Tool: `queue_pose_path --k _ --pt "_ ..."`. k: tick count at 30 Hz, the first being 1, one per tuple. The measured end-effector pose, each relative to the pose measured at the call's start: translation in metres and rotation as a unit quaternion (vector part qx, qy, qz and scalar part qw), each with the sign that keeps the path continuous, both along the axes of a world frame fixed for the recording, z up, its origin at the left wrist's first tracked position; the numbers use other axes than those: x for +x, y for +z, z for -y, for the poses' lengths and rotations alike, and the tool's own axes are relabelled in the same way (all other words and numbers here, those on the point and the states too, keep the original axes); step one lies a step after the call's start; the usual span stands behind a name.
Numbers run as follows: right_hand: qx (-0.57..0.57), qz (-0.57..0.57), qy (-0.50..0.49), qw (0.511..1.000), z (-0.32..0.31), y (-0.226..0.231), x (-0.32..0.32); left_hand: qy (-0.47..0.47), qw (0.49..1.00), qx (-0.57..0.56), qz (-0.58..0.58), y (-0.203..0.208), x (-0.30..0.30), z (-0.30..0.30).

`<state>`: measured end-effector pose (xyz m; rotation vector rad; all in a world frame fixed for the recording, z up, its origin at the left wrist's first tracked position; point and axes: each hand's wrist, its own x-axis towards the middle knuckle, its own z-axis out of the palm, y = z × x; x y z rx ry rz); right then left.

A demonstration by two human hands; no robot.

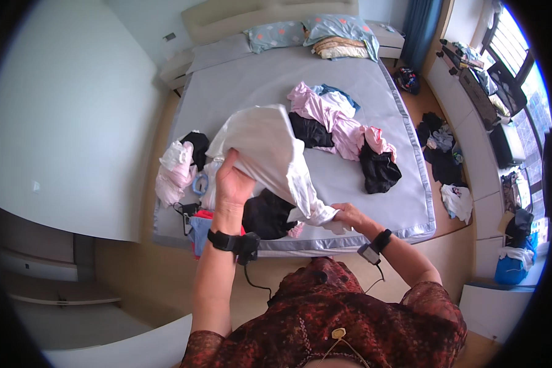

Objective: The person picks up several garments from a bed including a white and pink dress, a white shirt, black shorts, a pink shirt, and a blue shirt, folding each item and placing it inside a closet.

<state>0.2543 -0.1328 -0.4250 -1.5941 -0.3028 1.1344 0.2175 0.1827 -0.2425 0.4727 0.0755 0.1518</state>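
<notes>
A white garment (260,144) is stretched in the air between my hands, above the near part of the bed. My left hand (234,183) is raised under its left side, closed on the cloth; some of its fingers are hidden behind the fabric. Lower and to the right, my right hand (351,217) grips a bunched end of the same garment. Just below the white cloth, a black garment (267,214) lies on the bed near its front edge. The garment's exact kind cannot be made out.
Pink clothes (328,116) and a black garment (379,170) lie on the grey bed (227,80). A pink and white pile (176,175) sits at its left edge. Clothes (441,147) litter the floor at right, near an open suitcase (478,98) on the window ledge.
</notes>
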Motion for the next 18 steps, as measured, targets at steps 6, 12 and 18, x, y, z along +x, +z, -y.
queue_pose_path --k 6,12,18 --pt "0.083 0.116 -0.15 0.978 -0.03 -0.015 0.012 0.057 0.997 0.035 0.04 0.048 -0.027 -0.027" --pt "0.144 0.319 -0.101 0.931 -0.058 -0.004 0.061 0.144 0.984 0.08 0.073 0.102 -0.032 -0.037" --pt "0.429 -0.241 -0.162 0.855 -0.086 0.107 0.059 0.203 0.959 0.192 0.054 0.103 -0.052 -0.083"
